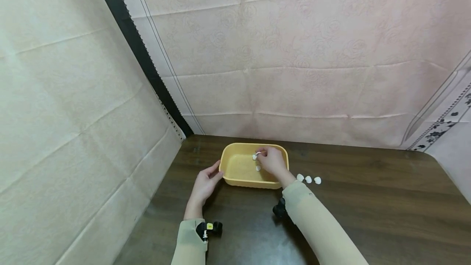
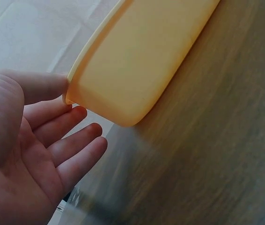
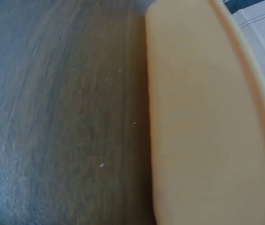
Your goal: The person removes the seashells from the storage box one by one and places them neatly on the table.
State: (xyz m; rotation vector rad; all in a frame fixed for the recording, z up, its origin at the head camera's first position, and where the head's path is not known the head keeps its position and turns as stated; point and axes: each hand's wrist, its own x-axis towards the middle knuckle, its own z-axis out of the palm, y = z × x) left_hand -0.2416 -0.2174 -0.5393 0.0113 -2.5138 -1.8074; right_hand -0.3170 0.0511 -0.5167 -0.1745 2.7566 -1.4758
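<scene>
1. the left hand (image 1: 205, 182) pinches the rim of the yellow bin (image 1: 235, 165) at its left end, thumb on the rim, index finger beneath; the other fingers hang loosely below it.
2. the right hand (image 1: 273, 160) reaches in over the bin's right side, thumb and fingertips pinching 1 small white piece (image 1: 259, 153).
3. 2 more white pieces (image 1: 258, 168) lie inside the bin, 1 just beside those fingertips.
4. 3 white discs (image 1: 308, 179) rest in a row on the brown table (image 1: 375, 187), right of the bin.
5. the bin stands upright near the table's back edge.
</scene>
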